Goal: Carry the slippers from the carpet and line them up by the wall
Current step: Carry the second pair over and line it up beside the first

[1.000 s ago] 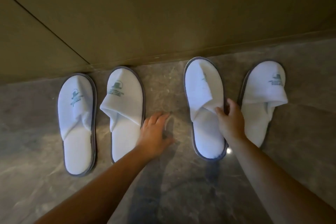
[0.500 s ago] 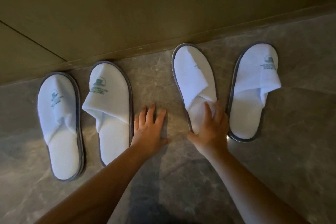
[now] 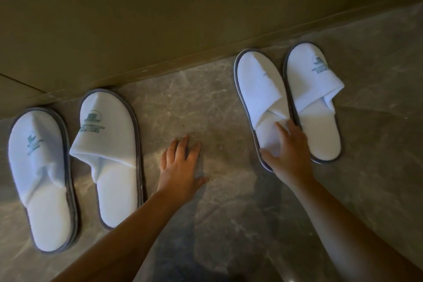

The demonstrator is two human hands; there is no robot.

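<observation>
White slippers, four in all, lay toes to the wall (image 3: 160,18) on the marble floor (image 3: 206,103). Right hand (image 3: 289,152) pressed flat, fingers spread, on the third slipper (image 3: 261,89); left hand (image 3: 180,167) lay open on the floor.

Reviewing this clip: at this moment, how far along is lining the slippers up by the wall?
Nearly done. All four white slippers sit on the stone floor with toes at the wall: the far-left slipper, second slipper and far-right slipper lie free. In hand: the right hand rests on the third slipper, beside the far-right one. The left hand lies flat on the floor. Left: letting go; a wide gap separates the pairs.
</observation>
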